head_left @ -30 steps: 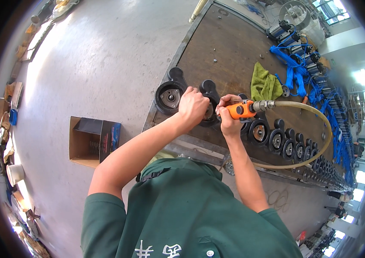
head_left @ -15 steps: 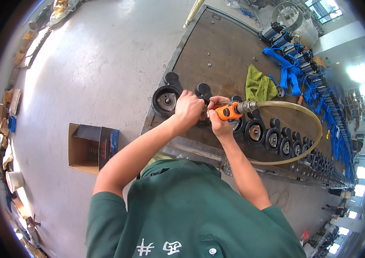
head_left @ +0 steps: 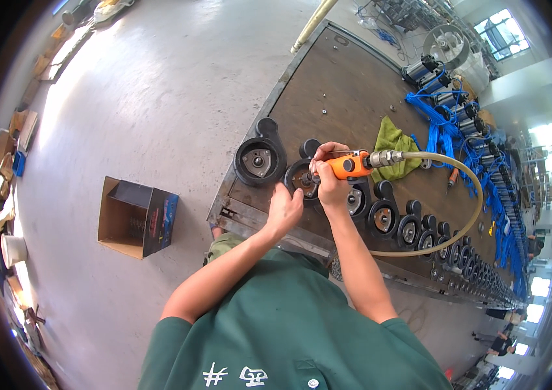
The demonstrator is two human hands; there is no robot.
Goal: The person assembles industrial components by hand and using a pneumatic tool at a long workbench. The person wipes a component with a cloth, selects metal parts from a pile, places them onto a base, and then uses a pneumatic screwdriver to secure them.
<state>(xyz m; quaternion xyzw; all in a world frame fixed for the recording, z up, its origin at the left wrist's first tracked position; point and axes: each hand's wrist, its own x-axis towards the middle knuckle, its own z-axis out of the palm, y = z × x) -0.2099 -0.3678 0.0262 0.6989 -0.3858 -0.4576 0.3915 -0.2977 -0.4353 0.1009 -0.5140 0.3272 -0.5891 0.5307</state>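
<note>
My right hand (head_left: 332,182) is closed around an orange air tool (head_left: 348,166). Its front end points left over a round black pump housing (head_left: 302,174), and the fingers hide the tip. My left hand (head_left: 285,209) is at the near-left rim of that housing, thumb and forefinger apart, seeming to touch its edge. Left of it sits another black housing (head_left: 259,160) with a metal plate and a centre shaft. To the right, partly behind my right forearm, more housings (head_left: 383,218) stand in a row along the bench edge.
A clear hose (head_left: 480,195) loops from the tool over the bench (head_left: 328,78). A green cloth (head_left: 393,146) lies beyond the tool. Motors (head_left: 433,81) with blue cable bundles (head_left: 441,130) line the far side. An open cardboard box (head_left: 138,218) rests on the floor at left.
My left hand has moved from the top of the housing down to its near rim, uncovering its inside. My right hand still holds the air tool there. The view has shifted slightly.
</note>
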